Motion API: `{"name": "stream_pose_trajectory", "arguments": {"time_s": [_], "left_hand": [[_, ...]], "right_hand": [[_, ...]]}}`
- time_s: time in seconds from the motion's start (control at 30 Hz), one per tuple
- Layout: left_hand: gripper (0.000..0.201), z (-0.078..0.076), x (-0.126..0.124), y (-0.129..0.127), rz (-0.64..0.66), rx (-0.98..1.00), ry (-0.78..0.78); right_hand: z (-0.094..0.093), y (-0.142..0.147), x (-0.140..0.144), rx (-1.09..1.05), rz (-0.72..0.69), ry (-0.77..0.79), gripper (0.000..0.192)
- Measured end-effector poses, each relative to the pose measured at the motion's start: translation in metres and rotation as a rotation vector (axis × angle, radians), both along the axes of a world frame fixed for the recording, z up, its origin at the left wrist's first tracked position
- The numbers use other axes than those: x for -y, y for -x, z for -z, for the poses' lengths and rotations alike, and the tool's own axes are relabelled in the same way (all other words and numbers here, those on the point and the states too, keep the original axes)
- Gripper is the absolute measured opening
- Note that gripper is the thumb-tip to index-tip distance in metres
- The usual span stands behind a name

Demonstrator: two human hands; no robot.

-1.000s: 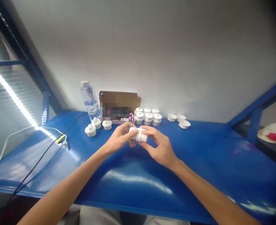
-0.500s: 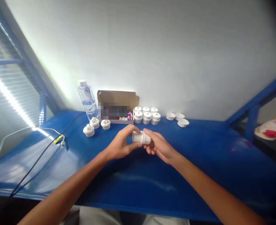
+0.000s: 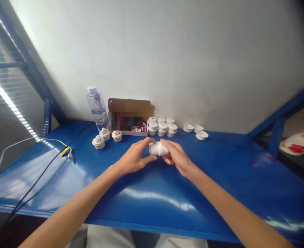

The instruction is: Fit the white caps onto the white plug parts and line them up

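A clear water bottle (image 3: 97, 108) stands by the wall beside an open cardboard box (image 3: 129, 117). Stacked white caps (image 3: 162, 126) sit right of it; cables (image 3: 42, 151) trail left across the blue table (image 3: 219, 179).

1. A glossy blue-painted bench (image 3: 219, 179) throws back streaks of light across its smooth top.
2. A small white cylindrical plastic part (image 3: 158, 148), matt and smooth, sits between bare fingers (image 3: 144, 142).
3. A brown cardboard box (image 3: 130, 106) shows a dull, papery flap.
4. A clear plastic water bottle (image 3: 97, 110) gleams beside it.
5. A matt, faintly uneven white plastered wall (image 3: 167, 51) stands behind.
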State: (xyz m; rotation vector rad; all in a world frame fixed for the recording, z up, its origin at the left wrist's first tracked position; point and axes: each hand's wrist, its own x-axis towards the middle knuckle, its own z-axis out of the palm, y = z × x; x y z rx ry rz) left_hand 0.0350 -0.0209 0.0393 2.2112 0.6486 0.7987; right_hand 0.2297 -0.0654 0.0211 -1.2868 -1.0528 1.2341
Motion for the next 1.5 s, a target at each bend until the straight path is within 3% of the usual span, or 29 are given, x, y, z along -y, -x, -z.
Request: {"name": "stream_pose_trajectory", "arguments": {"time_s": [0.07, 0.2, 0.27, 0.37, 0.47, 0.57, 0.67, 0.73, 0.87, 0.97, 1.07, 1.17, 1.3, 1.4, 1.5], "left_hand": [[0.043, 0.002, -0.003, 0.002, -0.005, -0.057, -0.061], [0.028, -0.002, -0.012, 0.008, -0.115, -0.166, -0.188], [0.021, -0.006, -0.018, 0.012, -0.197, -0.183, -0.227], [0.017, -0.01, -0.026, 0.018, -0.31, -0.156, -0.266], [0.016, -0.01, -0.032, 0.021, -0.378, -0.143, -0.295], [0.016, -0.009, -0.033, 0.021, -0.391, -0.158, -0.319], [0.017, -0.009, -0.033, 0.022, -0.396, -0.192, -0.351], [0.017, -0.009, -0.035, 0.024, -0.433, -0.228, -0.385], [0.019, -0.011, -0.045, 0.034, -0.631, -0.378, -0.492], [0.023, -0.013, -0.055, 0.045, -0.81, -0.507, -0.53], [0.032, -0.012, -0.063, 0.055, -0.884, -0.616, -0.49], [0.034, -0.008, -0.069, 0.059, -0.867, -0.692, -0.439], [0.03, -0.002, -0.075, 0.061, -0.721, -0.655, -0.421], [0.03, 0.002, -0.073, 0.056, -0.529, -0.485, -0.356], [0.038, 0.006, -0.06, 0.04, -0.311, -0.31, -0.207]], "right_hand": [[0.0, -0.016, -0.007, 0.176, 0.088, -0.058, 0.046], [0.005, -0.065, -0.025, 0.822, 0.33, -0.16, 0.034], [0.012, -0.09, -0.033, 0.957, 0.419, -0.14, 0.035], [0.028, -0.114, -0.042, 0.891, 0.571, -0.165, 0.049], [0.044, -0.12, -0.049, 0.881, 0.59, -0.202, 0.043], [0.058, -0.12, -0.055, 0.898, 0.459, -0.282, 0.039], [0.067, -0.124, -0.062, 0.9, 0.269, -0.344, 0.047], [0.071, -0.129, -0.065, 0.915, 0.223, -0.349, 0.047], [0.074, -0.139, -0.071, 0.904, 0.373, -0.368, 0.043], [0.073, -0.141, -0.072, 0.848, 0.374, -0.349, 0.06], [0.068, -0.137, -0.072, 0.881, 0.368, -0.276, 0.077], [0.061, -0.134, -0.069, 0.975, 0.447, -0.169, 0.078], [0.05, -0.132, -0.061, 0.988, 0.397, -0.084, 0.046], [0.039, -0.116, -0.051, 0.811, 0.282, -0.091, 0.05], [0.025, -0.081, -0.039, 0.545, 0.078, -0.205, 0.054]]}}
